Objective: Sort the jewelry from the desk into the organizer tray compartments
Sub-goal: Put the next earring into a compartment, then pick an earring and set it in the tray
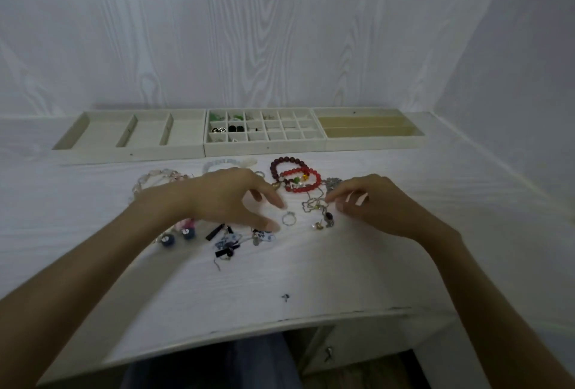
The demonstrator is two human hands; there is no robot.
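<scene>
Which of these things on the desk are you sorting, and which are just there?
For the job:
silver ring
red bead bracelets
thin chain
grid tray
left hand, right hand

Just there:
dark mark on the desk
drawer key below

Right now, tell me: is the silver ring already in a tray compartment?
No, the silver ring lies on the desk between the left hand and right hand.
</scene>
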